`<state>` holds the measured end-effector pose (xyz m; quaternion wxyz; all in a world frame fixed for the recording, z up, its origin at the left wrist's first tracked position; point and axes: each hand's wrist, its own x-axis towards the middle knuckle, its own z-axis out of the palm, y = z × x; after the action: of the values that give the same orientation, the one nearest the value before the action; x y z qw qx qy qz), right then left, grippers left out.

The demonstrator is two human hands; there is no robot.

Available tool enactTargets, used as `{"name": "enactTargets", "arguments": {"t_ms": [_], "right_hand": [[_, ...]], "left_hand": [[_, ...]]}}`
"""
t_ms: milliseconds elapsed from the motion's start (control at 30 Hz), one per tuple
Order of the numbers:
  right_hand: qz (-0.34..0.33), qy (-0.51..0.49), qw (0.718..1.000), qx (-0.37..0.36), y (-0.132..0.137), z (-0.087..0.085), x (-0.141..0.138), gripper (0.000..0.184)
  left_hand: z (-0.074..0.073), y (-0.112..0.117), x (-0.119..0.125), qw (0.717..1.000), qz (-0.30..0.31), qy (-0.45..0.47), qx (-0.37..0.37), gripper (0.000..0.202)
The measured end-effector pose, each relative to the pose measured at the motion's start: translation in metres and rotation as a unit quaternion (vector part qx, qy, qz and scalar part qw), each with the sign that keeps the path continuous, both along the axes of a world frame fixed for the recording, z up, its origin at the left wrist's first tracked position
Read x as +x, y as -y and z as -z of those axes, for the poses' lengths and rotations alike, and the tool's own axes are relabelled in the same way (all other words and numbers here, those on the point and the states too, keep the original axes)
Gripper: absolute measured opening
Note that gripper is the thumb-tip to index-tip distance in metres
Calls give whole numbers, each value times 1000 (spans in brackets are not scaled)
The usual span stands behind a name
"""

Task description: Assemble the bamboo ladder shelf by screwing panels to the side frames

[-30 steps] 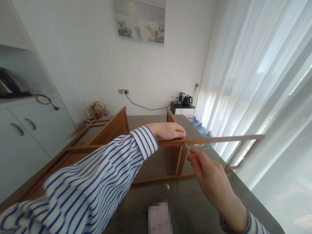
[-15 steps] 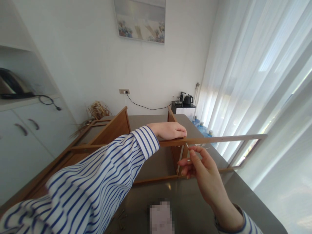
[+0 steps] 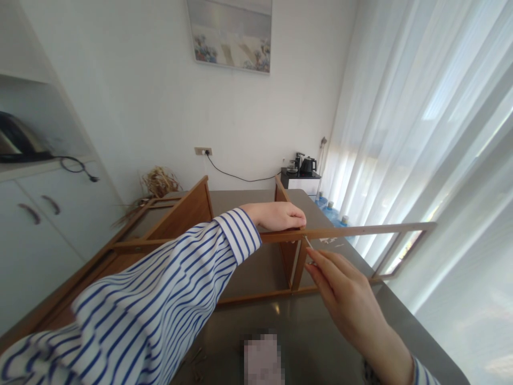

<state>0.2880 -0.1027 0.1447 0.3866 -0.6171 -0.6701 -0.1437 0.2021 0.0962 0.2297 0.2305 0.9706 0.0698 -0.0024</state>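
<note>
A brown wooden frame point(image 3: 356, 231) with slats and panels stands on the dark table. My left hand point(image 3: 280, 215) reaches across and is closed over its top rail, fingers bent down around the wood close to a joint. Just below and to the right, my right hand point(image 3: 340, 280) pinches a thin silver hex key point(image 3: 308, 242). The key's tip meets the rail at the joint, beside an upright piece point(image 3: 298, 267). Most of the key is hidden by my fingers.
Loose screws point(image 3: 196, 361) lie on the table point(image 3: 224, 331) near its front, beside a blurred pinkish object point(image 3: 262, 358). White scraps point(image 3: 328, 241) lie behind the frame. Blue water bottles point(image 3: 331, 211) stand by the curtain point(image 3: 385, 133). A kettle point(image 3: 308, 164) sits on the back cabinet.
My right hand has turned over, its back now facing up, with fingers drawn together on the hex key at the joint. My left hand stays on the rail.
</note>
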Motion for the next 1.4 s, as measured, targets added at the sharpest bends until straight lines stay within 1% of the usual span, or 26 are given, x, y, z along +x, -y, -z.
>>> {"name": "enactTargets", "arguments": {"t_ms": [100,200,300,400,500,633,700,767,833,900,967,1033,1100,1167,1233,1300,1367,1400], "right_hand": [[30,47,998,3,-1,-4,1,31],[16,36,999,-2,-2,-7,-2,30],[-10,-41,999,-5,-4,-9,-5,27],[-22,-149,989,-8,-6,-7,-6,26],[-21,-267,963,-26,-8,-4,-5,32],[-51,-405,912,-36,-11,-1,-4,33],[-69,-456,887,-38,-12,1,-5,32],[-75,-478,874,-37,-12,3,-6,32],[-66,-460,885,-37,-11,5,-6,31],[-51,-397,916,-34,-10,8,-4,28],[-35,-293,955,-16,-9,10,-2,24],[-25,-173,984,12,-7,10,0,22],[-15,-77,996,29,-6,9,2,23],[-2,-33,999,32,-6,8,2,24],[8,-47,999,25,-7,8,0,23],[5,-124,992,1,-8,7,-4,22],[-13,-245,969,-33,-10,7,-9,22],[-27,-312,949,-48,-11,6,-12,23]], "left_hand": [[0,0,0,1000,1,-3,-1,33],[0,-1,0,1000,2,-3,3,33],[0,-1,0,1000,6,0,8,32],[0,-1,0,1000,11,0,10,32],[0,0,0,1000,7,-2,11,32],[0,0,0,1000,5,0,12,32],[0,-1,0,1000,6,0,11,32],[1,-1,0,1000,5,-2,9,32],[1,-1,0,1000,3,-4,7,32],[0,-1,0,1000,2,-5,8,32],[0,0,0,1000,3,-4,10,32],[-1,0,0,1000,4,-5,11,32],[-1,0,0,1000,4,-8,9,32],[-2,0,0,1000,6,-8,7,32],[-1,0,0,1000,6,-6,7,32],[-1,0,0,1000,5,-6,8,32],[-2,1,0,1000,2,-7,9,32],[-2,1,-1,1000,0,-7,9,32]]}}
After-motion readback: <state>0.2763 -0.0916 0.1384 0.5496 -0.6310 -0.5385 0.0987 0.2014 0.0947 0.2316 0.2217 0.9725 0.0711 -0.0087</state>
